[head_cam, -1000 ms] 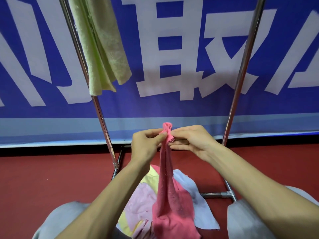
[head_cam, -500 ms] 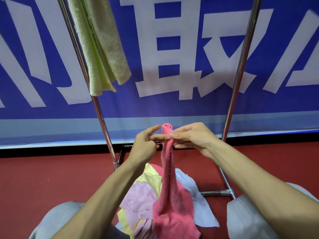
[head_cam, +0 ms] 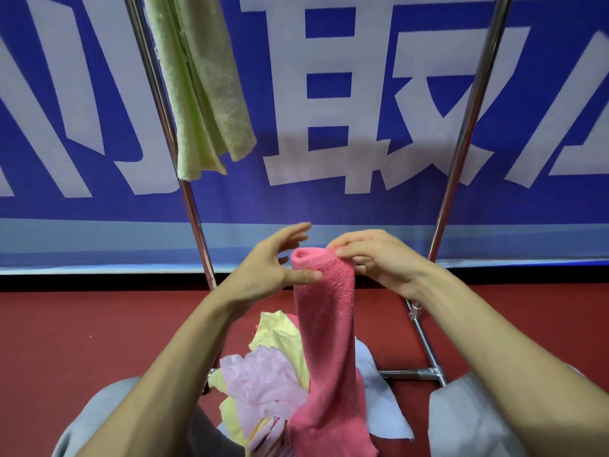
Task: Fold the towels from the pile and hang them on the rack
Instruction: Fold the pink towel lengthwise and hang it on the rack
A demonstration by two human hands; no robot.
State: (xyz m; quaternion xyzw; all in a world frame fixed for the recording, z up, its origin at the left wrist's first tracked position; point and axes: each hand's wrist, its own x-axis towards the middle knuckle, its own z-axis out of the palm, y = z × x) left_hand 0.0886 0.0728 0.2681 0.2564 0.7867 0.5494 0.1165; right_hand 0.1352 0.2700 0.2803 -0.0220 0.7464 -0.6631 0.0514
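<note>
A pink towel (head_cam: 329,341) hangs upright in front of me, its top edge lifted to chest height. My right hand (head_cam: 379,262) pinches that top edge at its right corner. My left hand (head_cam: 267,268) is spread open at the towel's left side, thumb touching the cloth and fingers extended. Below lies the pile (head_cam: 263,374) of yellow, lilac and pale blue towels on the floor between my knees. A green towel (head_cam: 204,87) hangs folded on the metal rack (head_cam: 461,153) at the upper left.
The rack's two slanted steel posts and its floor bar (head_cam: 425,351) stand close ahead on the red floor (head_cam: 82,341). A blue banner with large white characters (head_cam: 346,110) fills the background behind the rack.
The towel's top was bunched between both hands; now it is spread wider. My left hand has let go and opened, while my right hand keeps its pinch.
</note>
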